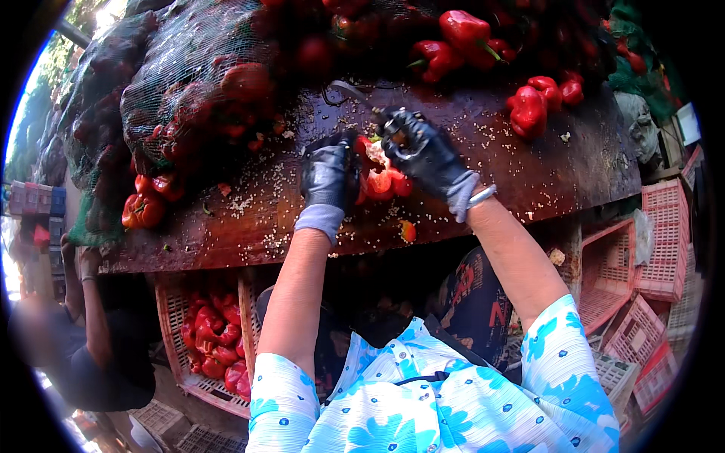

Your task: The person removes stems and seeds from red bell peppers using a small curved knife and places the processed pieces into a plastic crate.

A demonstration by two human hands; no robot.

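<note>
Both my hands wear black gloves with grey cuffs, over a wet brown table (257, 226). A cut-open red bell pepper (381, 183) lies between them, its pale core and seeds showing. My left hand (330, 172) is closed at the pepper's left side; its fingertips are partly hidden. In my right hand (421, 142), fingers wrap round the handle of a knife (351, 90), and its thin curved blade points up and left, away from the pepper. A small red and yellow pepper scrap (408, 230) lies nearer me, among scattered seeds.
Net sacks of red peppers (196, 83) heap up at the far left. Loose whole peppers (529, 109) sit at the far right. Below the table's front edge, a crate (170, 317) holds cut peppers. Pink crates (664, 234) stack at right. A person (83, 340) works at left.
</note>
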